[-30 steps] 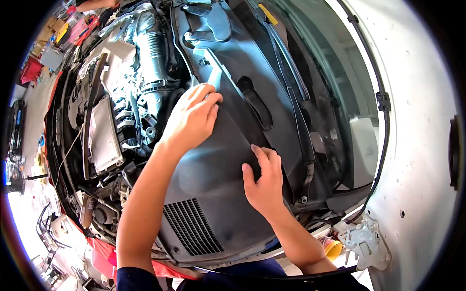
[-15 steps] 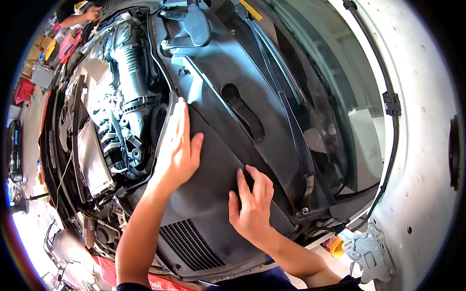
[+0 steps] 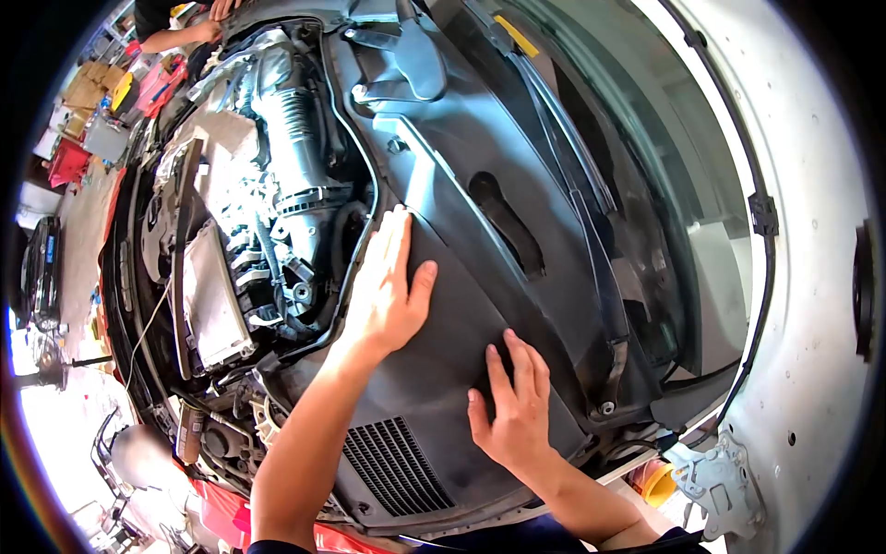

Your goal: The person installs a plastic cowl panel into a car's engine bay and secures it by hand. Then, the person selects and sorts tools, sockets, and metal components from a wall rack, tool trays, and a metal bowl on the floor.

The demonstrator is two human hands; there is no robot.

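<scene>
A dark plastic cover (image 3: 443, 360) with a vent grille (image 3: 397, 466) lies over the near side of the engine bay. My left hand (image 3: 388, 291) rests flat along its engine-side edge, fingers stretched out and thumb apart. To the right, my right hand (image 3: 514, 406) touches the same cover with spread fingertips near the seam to the cowl panel (image 3: 480, 157). Neither hand holds anything. The fingers of both show clearly.
The engine (image 3: 300, 166) is exposed at the left. Wiper arms (image 3: 591, 240) and the windshield (image 3: 683, 166) lie to the right, beside a white panel with a hinge (image 3: 720, 485). Another person's hands (image 3: 208, 28) are at the top left; a blurred person stands at the lower left.
Over the last second, my left hand has flattened from curled fingers along the cover's edge. That edge now sits under a black seal strip. My right hand stays on the cover. The view has shifted.
</scene>
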